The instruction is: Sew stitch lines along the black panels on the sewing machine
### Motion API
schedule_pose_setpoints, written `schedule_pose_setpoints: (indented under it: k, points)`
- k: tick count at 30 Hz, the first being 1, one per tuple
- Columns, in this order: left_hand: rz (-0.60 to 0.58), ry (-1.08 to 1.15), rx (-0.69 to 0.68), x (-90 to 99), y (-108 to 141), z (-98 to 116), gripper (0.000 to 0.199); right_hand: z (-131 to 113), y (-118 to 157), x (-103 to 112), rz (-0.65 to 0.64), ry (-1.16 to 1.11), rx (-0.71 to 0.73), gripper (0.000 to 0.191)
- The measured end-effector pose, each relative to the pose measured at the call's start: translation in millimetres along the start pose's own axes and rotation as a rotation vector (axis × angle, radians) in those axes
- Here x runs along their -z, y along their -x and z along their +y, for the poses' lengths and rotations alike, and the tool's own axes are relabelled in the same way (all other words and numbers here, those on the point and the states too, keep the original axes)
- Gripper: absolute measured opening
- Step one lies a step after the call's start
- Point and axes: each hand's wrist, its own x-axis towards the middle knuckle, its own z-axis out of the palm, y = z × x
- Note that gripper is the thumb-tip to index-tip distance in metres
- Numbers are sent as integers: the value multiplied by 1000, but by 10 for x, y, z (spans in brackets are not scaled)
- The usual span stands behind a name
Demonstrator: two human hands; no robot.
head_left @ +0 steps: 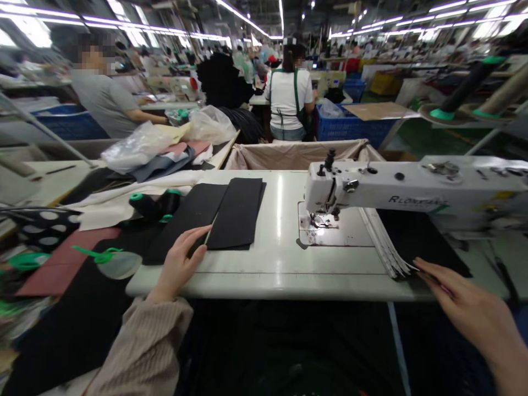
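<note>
My left hand (180, 263) rests at the near left edge of a small stack of black fabric panels (237, 214), thumb and fingers apart. Beneath and left of that stack lies another black panel (202, 206). At the right, my right hand (466, 308) pinches the near corner of a stack of black panels with white edges (424, 236). Something small and reddish-purple shows under its fingers, too hidden to name. Between the hands stands a white sewing machine (330, 190), its needle area over a metal plate (342, 234).
Black thread spools (157, 204), a clear bottle with a green spout (119, 264) and fabric scraps lie at left. Behind the table (280, 275) hangs a cloth-lined bin (289, 157). Two co-workers sit beyond, near a blue crate (350, 126). Thread cones (466, 88) stand upper right.
</note>
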Motion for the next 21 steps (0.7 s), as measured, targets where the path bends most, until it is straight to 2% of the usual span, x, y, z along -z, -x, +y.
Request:
schedule_pose_setpoints:
  k: [3,5,6,8,10,12,13,15,17,19,21]
  points:
    - [-42,123,-86,-268,-144,469,40,-104,-10,154,-23,-4,64,43]
    - [-109,215,-138,-475,-235,852,37,-375,-17,244,9,-83,156,41]
    - [-142,265,-165,-585,-278,1063,36,-575,-23,273,-29,-160,223,39]
    - [-225,372,-237,-818,-352,1499,37,-1048,-42,275,-207,-329,328,37]
    - [-391,455,-360,-1079,-392,1894,43,-1510,-69,202,-428,-473,395,28]
    - [-574,440,-528,-1349,-374,2158,49,-1836,-112,69,-550,-622,419,19]
    - [-634,392,-593,-1471,-339,2221,52,-1927,-147,-11,-611,-733,427,16]
    - [-677,259,-644,-1652,-222,2204,55,-1972,-263,-194,-688,-931,418,18]
    - [-640,127,-588,-1709,-74,2042,56,-1893,-452,-405,-641,-971,350,25]
    - [-557,12,-466,-1647,57,1824,55,-1776,-696,-638,-495,-797,259,30]
    - [-463,-89,-338,-1520,125,1631,55,-1684,-946,-866,-430,-570,242,37]
